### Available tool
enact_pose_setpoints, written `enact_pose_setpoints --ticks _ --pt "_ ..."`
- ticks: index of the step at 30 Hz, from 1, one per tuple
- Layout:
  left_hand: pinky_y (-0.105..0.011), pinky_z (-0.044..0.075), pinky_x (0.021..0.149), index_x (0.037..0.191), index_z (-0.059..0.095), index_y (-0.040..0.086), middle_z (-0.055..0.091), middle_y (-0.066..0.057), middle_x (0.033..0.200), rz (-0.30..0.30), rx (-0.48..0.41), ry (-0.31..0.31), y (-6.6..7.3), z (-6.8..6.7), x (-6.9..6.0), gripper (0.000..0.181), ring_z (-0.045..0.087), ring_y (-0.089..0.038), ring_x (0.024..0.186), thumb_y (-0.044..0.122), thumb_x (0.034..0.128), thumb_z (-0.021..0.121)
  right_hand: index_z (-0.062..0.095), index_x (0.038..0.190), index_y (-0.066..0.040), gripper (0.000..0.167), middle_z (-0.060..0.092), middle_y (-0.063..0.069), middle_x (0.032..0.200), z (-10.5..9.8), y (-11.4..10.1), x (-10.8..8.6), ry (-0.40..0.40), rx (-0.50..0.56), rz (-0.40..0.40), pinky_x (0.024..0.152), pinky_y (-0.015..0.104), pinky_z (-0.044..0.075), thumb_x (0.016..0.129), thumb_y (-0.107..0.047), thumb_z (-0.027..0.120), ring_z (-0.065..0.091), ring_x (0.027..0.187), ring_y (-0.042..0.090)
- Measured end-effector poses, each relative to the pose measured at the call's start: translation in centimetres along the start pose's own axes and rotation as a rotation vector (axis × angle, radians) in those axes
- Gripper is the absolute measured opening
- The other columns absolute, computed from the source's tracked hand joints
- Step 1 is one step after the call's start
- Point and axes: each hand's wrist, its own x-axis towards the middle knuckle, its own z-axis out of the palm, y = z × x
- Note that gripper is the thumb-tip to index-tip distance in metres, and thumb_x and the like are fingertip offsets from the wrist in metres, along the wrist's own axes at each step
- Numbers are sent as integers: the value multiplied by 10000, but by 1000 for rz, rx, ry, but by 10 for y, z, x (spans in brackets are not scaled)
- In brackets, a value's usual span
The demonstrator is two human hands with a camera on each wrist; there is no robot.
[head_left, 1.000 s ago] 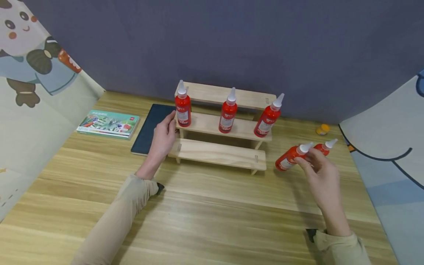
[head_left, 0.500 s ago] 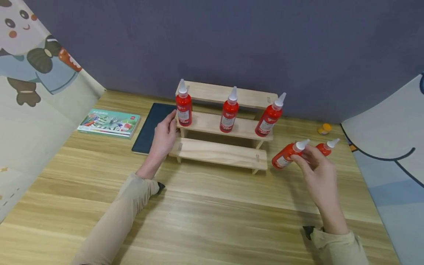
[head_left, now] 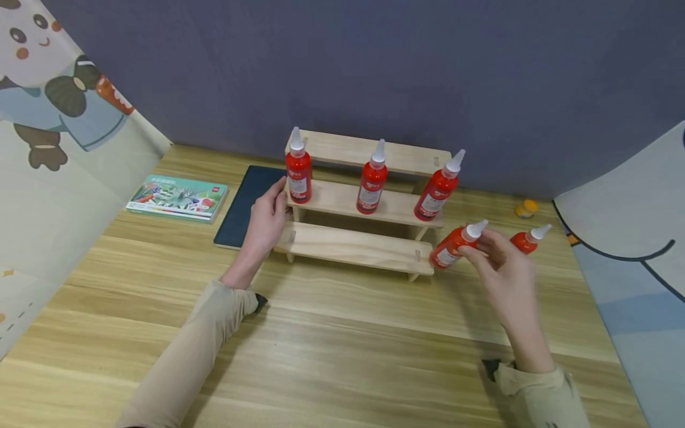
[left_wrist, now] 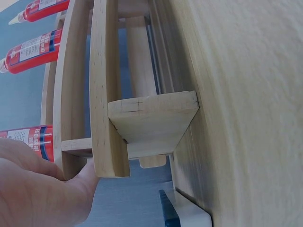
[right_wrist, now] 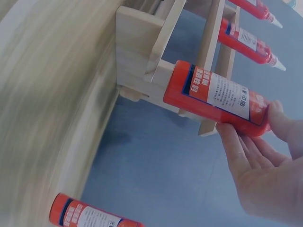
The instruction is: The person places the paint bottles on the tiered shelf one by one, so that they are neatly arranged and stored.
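My right hand (head_left: 508, 276) grips a red squeeze bottle (head_left: 448, 248) with a white nozzle. Tilted, the bottle is held just off the right end of the wooden step shelf's lowest step (head_left: 358, 246). Thumb and fingers are around its upper body in the right wrist view, where its label (right_wrist: 229, 97) shows. My left hand (head_left: 264, 220) holds the left end of the shelf's middle step (left_wrist: 73, 75), thumb and fingers on either side of the board. On that step stand three similar bottles: left (head_left: 298, 178), middle (head_left: 370, 189) and right (head_left: 436, 193).
Another red bottle (head_left: 523, 242) stands on the table behind my right hand, partly hidden. A small yellow-capped jar (head_left: 527, 208) sits at the back right. Left of the shelf lie a dark notebook (head_left: 235, 214) and a green illustrated booklet (head_left: 179, 199). A dark wall (head_left: 342, 65) rises behind.
My right hand has carried its red bottle leftward and slightly up, closer to the lowest step's right end. My left hand stays at the shelf. The bottles on the shelf have kept their places.
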Motion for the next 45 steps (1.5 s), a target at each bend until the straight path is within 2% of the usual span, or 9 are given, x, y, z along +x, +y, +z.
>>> enact_pose_setpoints --ticks 3,7,15,21,27,34,39,42,45 --pt "-521 566 1035 1629 391 -47 605 -329 1240 2 2 -1 1 1 0 476 644 -405 1244 114 1181 379 698 1332 63 384 723 202 1222 2 -3 1 -8 11 -3 847 73 532 962 18 795 642 1023 -79" --pt "-507 572 1029 1634 383 -45 550 -252 989 1 7 -5 2 2 0 480 669 -404 1148 117 1182 370 699 1330 65 403 718 203 1224 6 -5 3 -18 41 5 860 80 536 943 42 808 648 1031 -69" --pt "-502 602 975 1628 391 -49 530 -197 905 9 22 -1 3 3 0 476 609 -346 838 113 1181 375 689 1325 91 417 727 232 1227 13 -6 4 -31 87 9 860 79 538 931 50 817 641 1020 -105" --pt "-445 616 900 1624 402 -44 503 -141 843 15 32 1 5 4 -1 471 489 -196 681 115 1182 378 669 1338 109 429 716 250 1248 19 -7 3 -66 107 11 866 84 540 936 56 810 637 1025 -105" --pt "-419 608 863 1627 403 -37 508 -143 846 12 35 2 5 4 -1 472 485 -179 680 118 1181 375 661 1322 129 403 711 261 1244 24 -7 3 -75 128 6 867 100 552 945 70 793 643 1028 -94" --pt "-492 607 953 1626 398 -47 526 -180 906 6 17 7 3 4 -1 474 564 -328 806 109 1179 381 643 1357 125 413 705 253 1272 25 -9 3 -92 121 11 885 97 543 972 49 772 629 1053 -81" --pt "-482 607 936 1631 395 -36 551 -227 950 0 25 4 2 2 -1 475 589 -336 835 111 1180 377 624 1400 106 456 688 258 1303 26 -7 4 -110 132 13 897 94 536 979 20 778 624 1079 -63" --pt "-487 606 953 1633 394 -32 594 -262 1048 -2 32 4 3 2 -1 476 640 -329 924 110 1179 377 619 1415 96 474 682 261 1315 26 -5 5 -117 130 14 902 90 531 979 4 784 619 1091 -58" --pt "-495 603 969 1634 391 -33 592 -270 1055 -4 34 4 3 1 -1 478 662 -335 980 110 1179 376 616 1417 94 478 678 261 1324 25 -5 6 -122 128 8 909 93 530 979 2 785 616 1100 -52"
